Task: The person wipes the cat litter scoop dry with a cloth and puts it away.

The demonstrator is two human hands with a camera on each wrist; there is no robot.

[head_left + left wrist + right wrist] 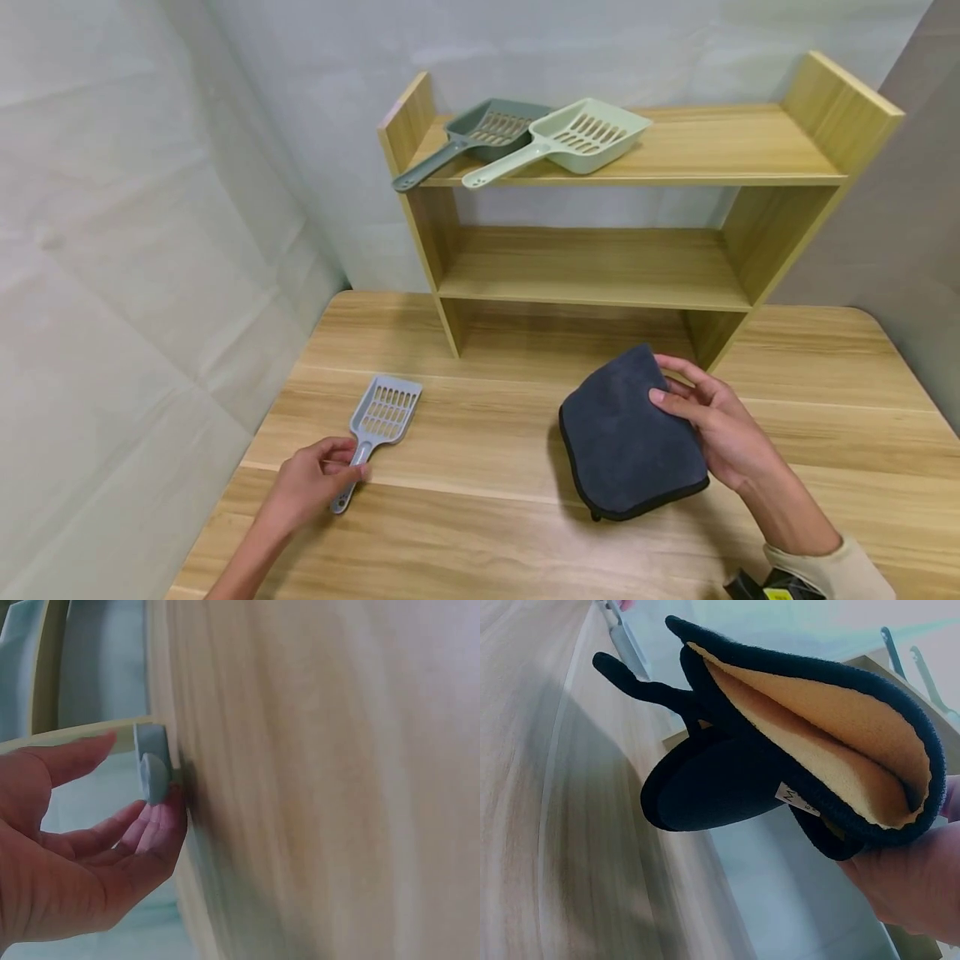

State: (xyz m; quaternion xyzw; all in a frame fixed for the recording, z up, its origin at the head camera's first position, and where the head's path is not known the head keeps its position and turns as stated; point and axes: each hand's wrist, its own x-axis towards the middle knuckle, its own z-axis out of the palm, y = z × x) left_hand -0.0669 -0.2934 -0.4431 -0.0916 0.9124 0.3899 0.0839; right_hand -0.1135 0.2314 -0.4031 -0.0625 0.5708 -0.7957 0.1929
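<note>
The left hand (309, 485), thumb apart, loosely straddles the grey scoop (375, 437) lying on the table (480, 508); the right hand (720, 429) pinches folded cloth (630, 437). Apparent step: grasping the scoop; next, thumb closure.

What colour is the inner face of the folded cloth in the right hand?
The inner face is orange-tan; it shows best in the right wrist view.

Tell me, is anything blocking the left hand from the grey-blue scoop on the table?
Nothing visible is in the way. The left hand is right at the handle of the grey-blue scoop, with nothing else between. The dark cloth in the right hand is off to the side.
</note>
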